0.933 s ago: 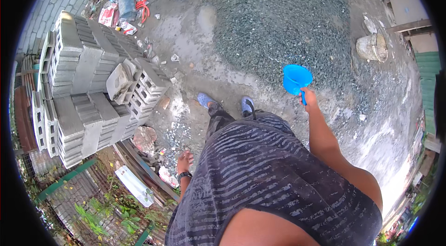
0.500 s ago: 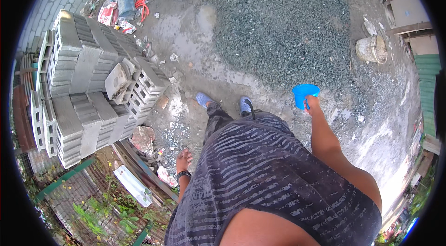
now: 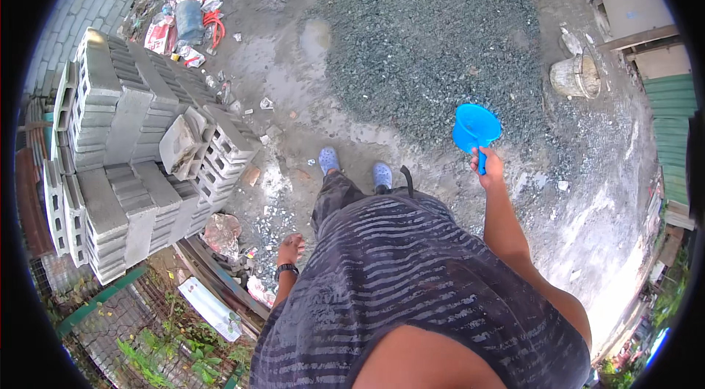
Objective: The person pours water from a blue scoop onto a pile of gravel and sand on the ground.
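My right hand (image 3: pixel 490 166) is closed round the short handle of a blue plastic water dipper (image 3: pixel 474 127), held out in front of me at the near edge of a grey gravel pile (image 3: pixel 433 36). The dipper is tilted, and what it holds, if anything, I cannot make out. Low at my left side hangs my left hand (image 3: pixel 291 248), its fingers loosely bent and apart with nothing in them. A dark watch (image 3: pixel 287 269) circles that wrist. Loose stones lie on the ground nearest to it.
Stacked hollow concrete blocks (image 3: pixel 136 191) stand at the left, with boards (image 3: pixel 220 279) and wire fencing below them. Rubbish (image 3: pixel 189 22) lies far left. A dirty bucket (image 3: pixel 576 77) rests on the right beside the gravel. Wet, muddy ground (image 3: pixel 286 73) surrounds my feet.
My right hand has turned the dipper, so its handle points back toward me and its bowl sits farther forward. The left hand stays low, almost where it was.
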The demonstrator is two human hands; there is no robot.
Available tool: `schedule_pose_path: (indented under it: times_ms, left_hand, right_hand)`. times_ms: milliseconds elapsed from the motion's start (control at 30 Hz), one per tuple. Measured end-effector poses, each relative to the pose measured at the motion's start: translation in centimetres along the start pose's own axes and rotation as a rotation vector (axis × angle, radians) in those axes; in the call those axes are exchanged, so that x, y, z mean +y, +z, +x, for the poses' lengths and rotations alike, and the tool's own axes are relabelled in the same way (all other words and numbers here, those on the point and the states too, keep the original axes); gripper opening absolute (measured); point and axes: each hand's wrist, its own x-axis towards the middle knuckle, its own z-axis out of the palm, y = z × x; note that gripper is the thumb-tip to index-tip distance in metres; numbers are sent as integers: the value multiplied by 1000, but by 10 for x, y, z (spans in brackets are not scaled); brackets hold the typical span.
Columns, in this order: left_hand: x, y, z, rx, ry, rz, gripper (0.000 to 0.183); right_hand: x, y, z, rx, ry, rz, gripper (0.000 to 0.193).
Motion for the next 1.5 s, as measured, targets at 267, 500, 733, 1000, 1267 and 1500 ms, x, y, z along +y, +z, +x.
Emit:
schedule_pose_path:
  times_ms: [267, 500, 733, 1000, 1267, 1500]
  left_hand:
    - [54, -49, 113, -88, 32, -128, 39]
    - [133, -120, 160, -72, 180, -166, 42]
    - [124, -193, 198, -72, 112, -53, 44]
    - [89, -236, 211, 12, 81, -125, 43]
    - [65, -215, 215, -91, 17, -176, 34]
    - [76, -205, 236, -210, 28, -52, 32]
  right_hand:
    - [71, 6, -81, -87, 89, -168, 20]
    - [101, 131, -44, -25, 110, -266, 42]
    - [-42, 330, 28, 24, -225, -592, 60]
    - [-255, 460, -41, 482, -1038, -1086, 62]
    - [-249, 371, -95, 633, -1385, -702, 48]
    - [117, 142, -99, 435, -415, -1371, 59]
